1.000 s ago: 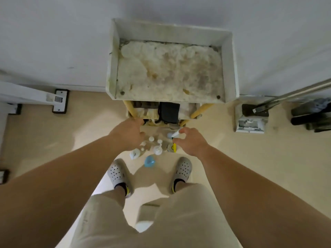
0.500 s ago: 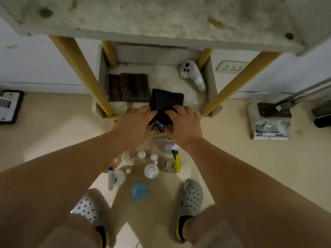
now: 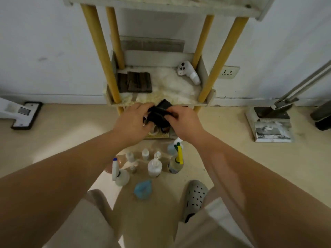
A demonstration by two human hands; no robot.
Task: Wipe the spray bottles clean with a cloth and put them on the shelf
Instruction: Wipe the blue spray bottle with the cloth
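Note:
My left hand (image 3: 133, 120) and my right hand (image 3: 184, 122) both grip a black cloth (image 3: 160, 114) just in front of the shelf's middle tier (image 3: 179, 102). Whether a bottle is wrapped inside the cloth is hidden. On the floor below stand several spray bottles: one with a blue and white trigger (image 3: 119, 173), a white one (image 3: 155, 165), one with a yellow and green trigger (image 3: 176, 161), and small white ones (image 3: 145, 153). A blue cap-like item (image 3: 143, 189) lies nearest my feet.
The shelf has yellow posts (image 3: 100, 51) and stands against a white wall. Its middle tier holds dark folded cloths (image 3: 137, 82) and a white controller (image 3: 189, 72). A mop head (image 3: 268, 124) sits right, a white base (image 3: 21, 113) left. My grey clog (image 3: 194, 197) stands by the bottles.
My view dropped from above the shelf top to the middle tier. Both hands took the black cloth off the tier and pulled it toward me, now bunched between them.

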